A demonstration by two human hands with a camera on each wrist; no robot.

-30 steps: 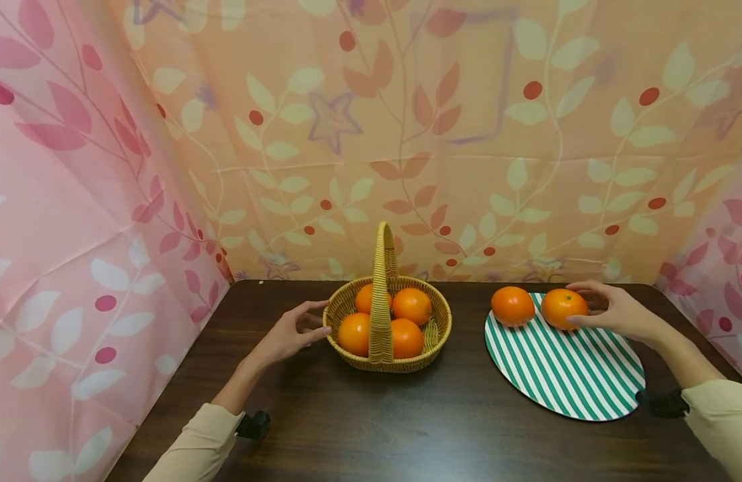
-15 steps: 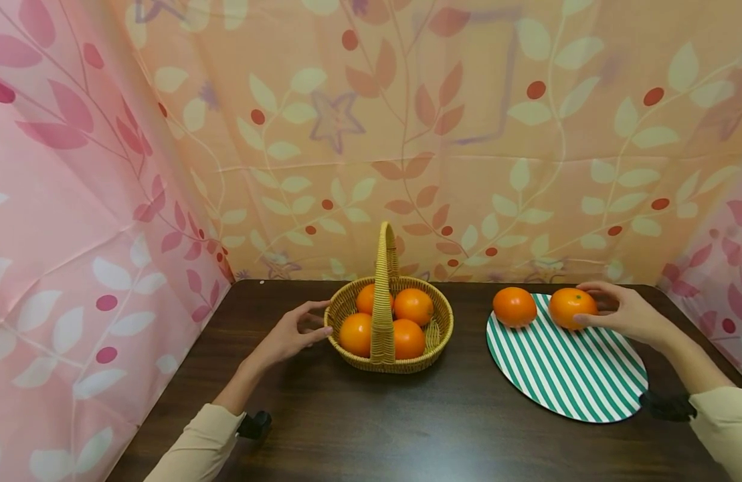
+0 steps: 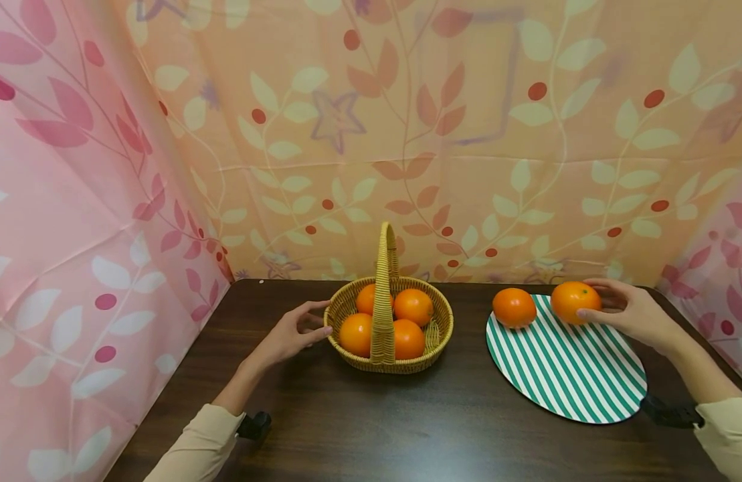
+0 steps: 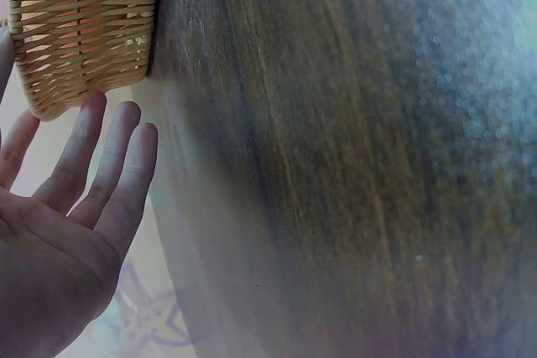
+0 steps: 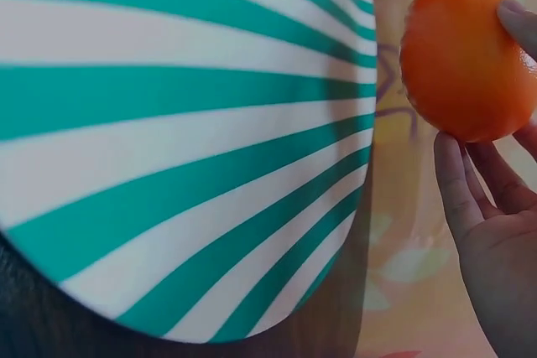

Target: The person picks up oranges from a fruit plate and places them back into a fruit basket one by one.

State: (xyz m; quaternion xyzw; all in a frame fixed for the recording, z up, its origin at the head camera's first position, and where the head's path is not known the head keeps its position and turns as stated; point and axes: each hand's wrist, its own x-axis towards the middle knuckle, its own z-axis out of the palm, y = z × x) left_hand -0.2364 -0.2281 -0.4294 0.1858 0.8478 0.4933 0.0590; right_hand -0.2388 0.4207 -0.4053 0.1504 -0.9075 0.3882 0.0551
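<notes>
My right hand holds an orange between thumb and fingers, over the far part of a round placemat with green and white stripes. In the right wrist view this orange is raised off the mat, fingertips under one side and thumb on the other. Another orange rests at the mat's far left edge. Toward the middle stands a wicker basket with a tall handle and several oranges inside. My left hand touches the basket's left side, its fingers loosely extended, as the left wrist view shows.
The dark wooden table ends at a patterned orange curtain behind. A pink leaf-print curtain hangs along the left, and more pink cloth on the right.
My right hand has shifted slightly right and lifted its orange from the placemat. The left hand and the basket have stayed in place.
</notes>
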